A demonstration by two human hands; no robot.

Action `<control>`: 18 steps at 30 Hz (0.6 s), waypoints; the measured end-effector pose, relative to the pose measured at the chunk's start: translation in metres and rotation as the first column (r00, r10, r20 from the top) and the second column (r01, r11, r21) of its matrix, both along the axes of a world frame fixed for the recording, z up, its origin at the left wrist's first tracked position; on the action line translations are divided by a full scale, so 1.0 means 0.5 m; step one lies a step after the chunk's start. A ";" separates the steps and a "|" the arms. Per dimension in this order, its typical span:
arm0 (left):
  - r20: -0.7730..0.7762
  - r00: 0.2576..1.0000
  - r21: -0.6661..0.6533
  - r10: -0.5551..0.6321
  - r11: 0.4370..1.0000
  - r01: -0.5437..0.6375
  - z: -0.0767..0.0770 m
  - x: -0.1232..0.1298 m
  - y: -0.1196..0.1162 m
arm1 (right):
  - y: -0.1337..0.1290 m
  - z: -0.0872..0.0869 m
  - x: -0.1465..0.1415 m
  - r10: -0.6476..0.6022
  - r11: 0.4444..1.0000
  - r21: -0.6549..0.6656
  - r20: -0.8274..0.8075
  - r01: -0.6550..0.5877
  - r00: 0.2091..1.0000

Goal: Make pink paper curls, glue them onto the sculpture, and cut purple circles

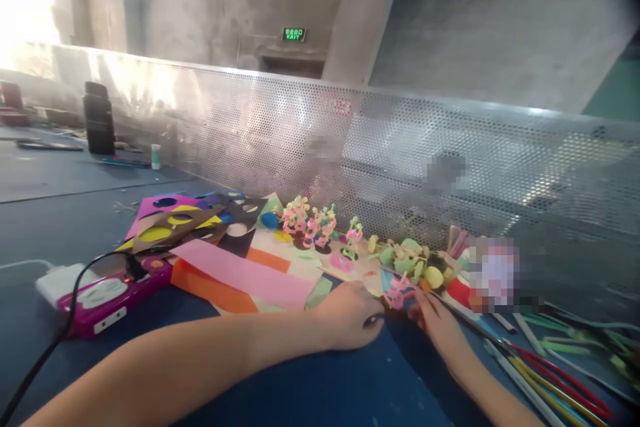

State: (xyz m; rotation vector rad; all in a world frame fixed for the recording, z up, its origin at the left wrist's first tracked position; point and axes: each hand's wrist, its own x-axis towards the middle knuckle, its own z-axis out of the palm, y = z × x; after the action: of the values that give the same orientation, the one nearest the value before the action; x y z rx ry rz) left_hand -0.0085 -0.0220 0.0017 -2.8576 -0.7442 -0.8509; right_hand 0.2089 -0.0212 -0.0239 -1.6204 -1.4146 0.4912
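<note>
My left hand (350, 316) rests on the blue table with its fingers curled in; what they hold, if anything, is hidden. To its right, my right hand (441, 326) has its fingers bent against a small pink curled paper piece (399, 292), and seems to grip it by its right side. Just behind stand several small paper flower figures (316, 226) in pink, green and yellow. A pile of green and yellow paper discs (407, 257) lies beyond my right hand. Left of my left hand, a long pink paper strip (245, 272) overlaps orange paper (207, 286).
Punched coloured sheets (173, 217) are heaped at the left, near a magenta power strip (117, 297) with a black cable. Red-handled scissors (560, 374) and paper strips lie at the right. A perforated metal screen (280, 140) runs behind. A black bottle (99, 118) stands far left.
</note>
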 end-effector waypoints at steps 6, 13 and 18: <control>0.016 0.999 -0.020 -0.042 0.999 0.042 -0.004 0.001 0.007 | 0.001 -0.003 0.002 -0.004 1.000 -0.009 -0.013 0.004 1.000; 0.035 0.999 -0.026 -0.032 0.999 0.033 -0.008 0.000 0.008 | 0.009 -0.011 0.005 0.009 1.000 -0.024 -0.034 -0.010 0.999; 0.018 1.000 -0.045 -0.013 0.999 0.014 -0.007 -0.001 0.007 | 0.008 -0.008 0.005 -0.003 0.999 -0.034 -0.052 0.001 0.999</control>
State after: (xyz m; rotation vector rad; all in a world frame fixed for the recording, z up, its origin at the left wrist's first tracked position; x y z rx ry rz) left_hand -0.0092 -0.0186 -0.0019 -2.9013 -0.7565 -0.8739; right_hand 0.2114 -0.0172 -0.0279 -1.6241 -1.3729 0.5551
